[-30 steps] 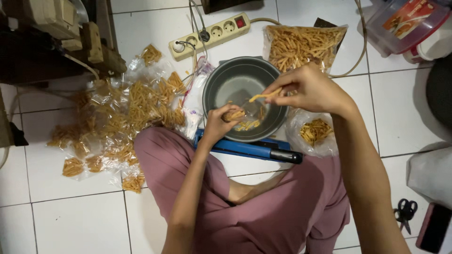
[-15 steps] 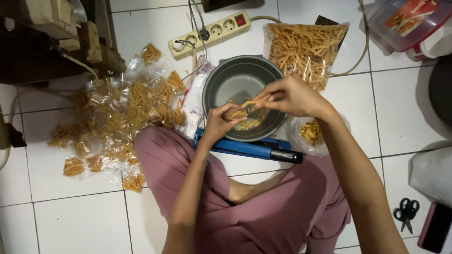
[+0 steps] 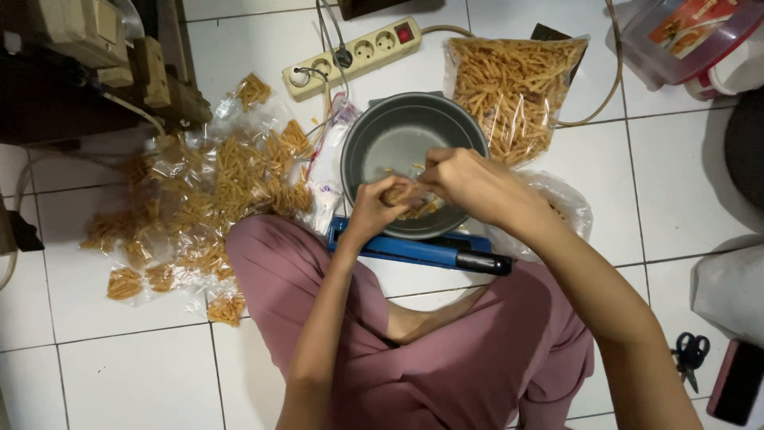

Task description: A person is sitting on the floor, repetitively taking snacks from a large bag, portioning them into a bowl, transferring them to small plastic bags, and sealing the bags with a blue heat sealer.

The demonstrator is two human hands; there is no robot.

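My left hand (image 3: 374,209) grips a small clear bag of yellow snack sticks (image 3: 400,195) over the near rim of a grey metal bowl (image 3: 390,135). My right hand (image 3: 469,185) meets it from the right, fingers pinched at the bag's mouth. A few loose sticks lie in the bowl. A blue bar-shaped sealer (image 3: 422,251) with a black handle lies on the floor just in front of the bowl, above my knees.
A heap of filled small bags (image 3: 203,199) covers the tiles to the left. A large clear bag of sticks (image 3: 517,87) lies behind the bowl, beside a power strip (image 3: 354,56). Scissors (image 3: 691,354) and a dark phone (image 3: 736,382) lie at right.
My right hand, which held sticks above the bowl, has come down and left to join my left hand at the small bag.
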